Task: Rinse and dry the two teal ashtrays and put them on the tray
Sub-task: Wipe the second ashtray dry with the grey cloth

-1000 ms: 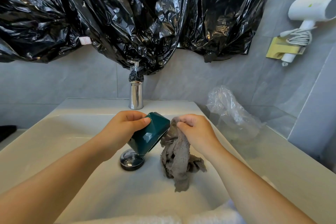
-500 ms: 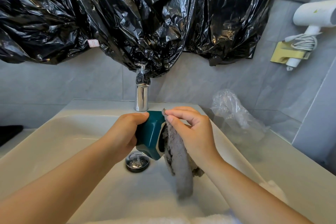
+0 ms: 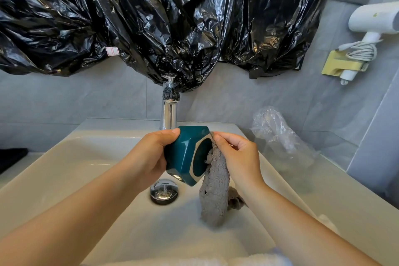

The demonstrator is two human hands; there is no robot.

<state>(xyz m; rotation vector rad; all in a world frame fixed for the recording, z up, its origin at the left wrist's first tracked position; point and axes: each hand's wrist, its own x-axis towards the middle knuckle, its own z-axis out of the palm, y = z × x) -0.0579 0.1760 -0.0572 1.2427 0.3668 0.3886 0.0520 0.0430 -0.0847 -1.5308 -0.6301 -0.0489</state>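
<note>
The left hand [image 3: 149,157] is wrapped round the ashtray [image 3: 186,155], fingers behind and thumb on top, holding it tipped on its side over the sink [image 3: 64,170], its round hollow facing the right hand. The right hand [image 3: 237,155] pinches a grey cloth [image 3: 216,190] against that hollow; the rest of the cloth hangs below both hands. The drain [image 3: 164,192] lies right under the ashtray. If the glaze is wet, the one-handed grip could slip as the cloth pushes sideways, dropping the ashtray onto hard ceramic.
</note>
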